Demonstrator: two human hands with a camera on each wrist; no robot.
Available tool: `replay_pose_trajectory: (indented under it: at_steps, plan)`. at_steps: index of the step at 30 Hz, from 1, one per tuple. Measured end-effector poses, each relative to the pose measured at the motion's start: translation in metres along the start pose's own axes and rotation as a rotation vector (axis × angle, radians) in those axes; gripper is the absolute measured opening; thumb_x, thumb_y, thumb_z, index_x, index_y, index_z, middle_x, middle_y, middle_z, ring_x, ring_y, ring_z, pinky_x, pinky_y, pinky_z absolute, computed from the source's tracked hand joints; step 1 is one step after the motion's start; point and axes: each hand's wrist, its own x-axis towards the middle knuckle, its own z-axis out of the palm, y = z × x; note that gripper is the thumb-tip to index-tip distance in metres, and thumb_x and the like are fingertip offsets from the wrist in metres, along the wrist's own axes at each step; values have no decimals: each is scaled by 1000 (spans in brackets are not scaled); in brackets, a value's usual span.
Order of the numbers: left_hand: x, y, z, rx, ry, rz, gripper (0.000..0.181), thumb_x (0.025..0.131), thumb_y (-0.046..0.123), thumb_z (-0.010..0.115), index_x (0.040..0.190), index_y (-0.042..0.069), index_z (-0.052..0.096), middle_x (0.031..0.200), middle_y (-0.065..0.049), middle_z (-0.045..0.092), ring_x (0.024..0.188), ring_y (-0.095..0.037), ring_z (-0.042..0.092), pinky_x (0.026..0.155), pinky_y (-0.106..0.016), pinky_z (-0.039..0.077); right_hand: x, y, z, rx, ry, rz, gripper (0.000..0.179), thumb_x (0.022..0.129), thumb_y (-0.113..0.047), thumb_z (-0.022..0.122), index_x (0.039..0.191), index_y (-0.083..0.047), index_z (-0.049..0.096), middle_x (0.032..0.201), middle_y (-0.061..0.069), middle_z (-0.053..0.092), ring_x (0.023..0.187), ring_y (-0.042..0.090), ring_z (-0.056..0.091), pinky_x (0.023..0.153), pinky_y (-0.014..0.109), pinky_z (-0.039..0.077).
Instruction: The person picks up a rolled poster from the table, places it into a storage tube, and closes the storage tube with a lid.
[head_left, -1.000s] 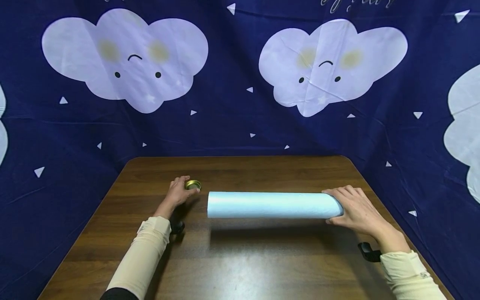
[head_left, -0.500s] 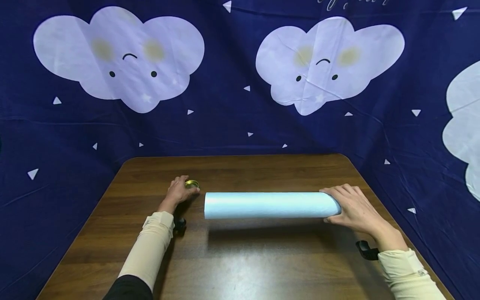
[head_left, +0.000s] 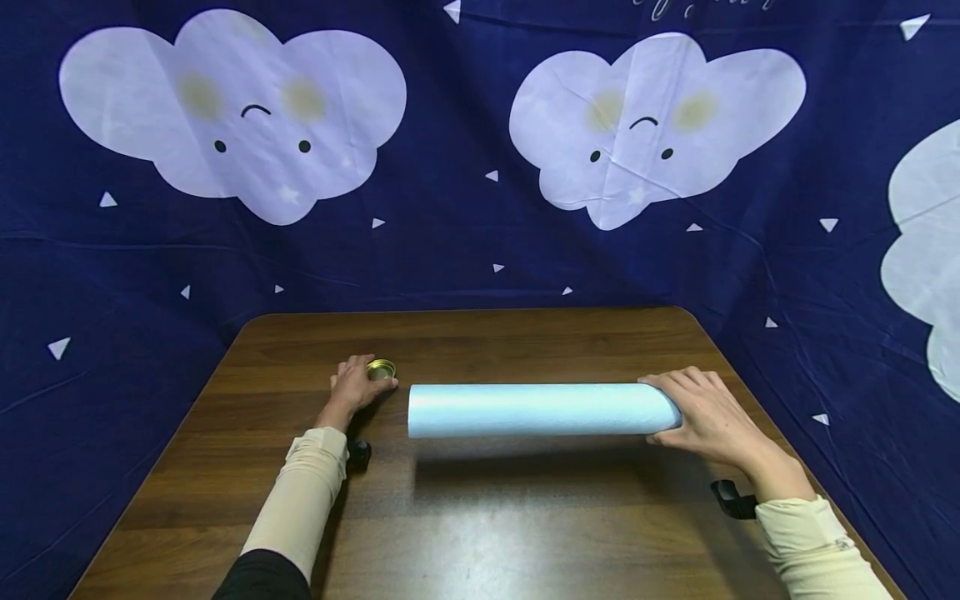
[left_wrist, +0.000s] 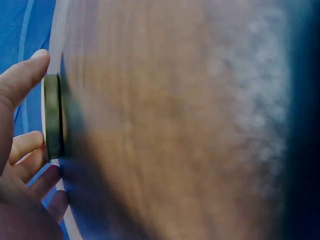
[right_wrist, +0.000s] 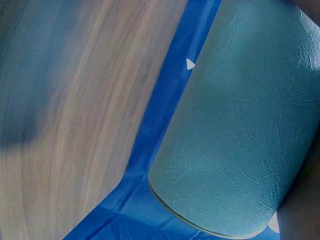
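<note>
At the far left of the table, my left hand (head_left: 354, 387) holds a round gold-coloured lid (head_left: 381, 370) between thumb and fingers. In the left wrist view the lid (left_wrist: 52, 117) is seen edge-on, close over the wood, with the thumb at one side and curled fingers at the other. My right hand (head_left: 708, 415) grips the right end of a long pale-blue roll (head_left: 532, 410), thumb below and fingers above. The roll lies level, and its shadow falls on the table under it. Up close, the roll (right_wrist: 235, 120) has a creased, leather-like surface; its inside is hidden.
A brown wooden table (head_left: 480, 517) with rounded far corners carries a bright light reflection near the front. Behind and beside it hangs a dark blue cloth (head_left: 457, 208) printed with clouds and white triangles. Black wrist devices sit below both wrists.
The view has shifted slightly. The left hand and lid have come down a little, the lid now looking flatter. The right hand keeps its grip and the roll stays nearly where it was.
</note>
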Motion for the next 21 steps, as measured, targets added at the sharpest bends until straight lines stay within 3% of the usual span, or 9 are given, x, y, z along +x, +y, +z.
replay_pose_trajectory:
  at_steps: [21]
  plan:
    - [-2,-7,4,-51,21,5,78,79,38,72,139,1,39,139,-24,38,126,-42,29,96,-54,25,3,-4,-1,-11,-1,0,83,47,-45,88,119,-16,58,104,5,66,95,25,54,75,37,31]
